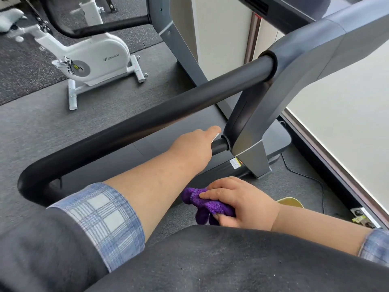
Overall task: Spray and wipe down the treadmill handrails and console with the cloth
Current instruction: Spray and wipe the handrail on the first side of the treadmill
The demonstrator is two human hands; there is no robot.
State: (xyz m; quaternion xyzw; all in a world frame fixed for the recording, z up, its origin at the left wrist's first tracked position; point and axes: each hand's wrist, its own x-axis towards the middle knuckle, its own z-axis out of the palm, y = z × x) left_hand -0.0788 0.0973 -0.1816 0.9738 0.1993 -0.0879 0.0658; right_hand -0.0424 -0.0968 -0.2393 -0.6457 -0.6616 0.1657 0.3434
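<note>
L hand (195, 144) wraps lower rail (220, 145) | R hand (237, 202) clutches cloth (207, 205), just below-right of rail | rail axis runs toward upright (248, 131) | R must rise

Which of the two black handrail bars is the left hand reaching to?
The short lower bar beside the grey upright; the left hand is at its end, while the long upper handrail goes untouched.

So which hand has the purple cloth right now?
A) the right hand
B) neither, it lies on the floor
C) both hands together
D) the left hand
A: the right hand grips the bunched purple cloth, while the left hand reaches out to the lower black handrail.
</note>
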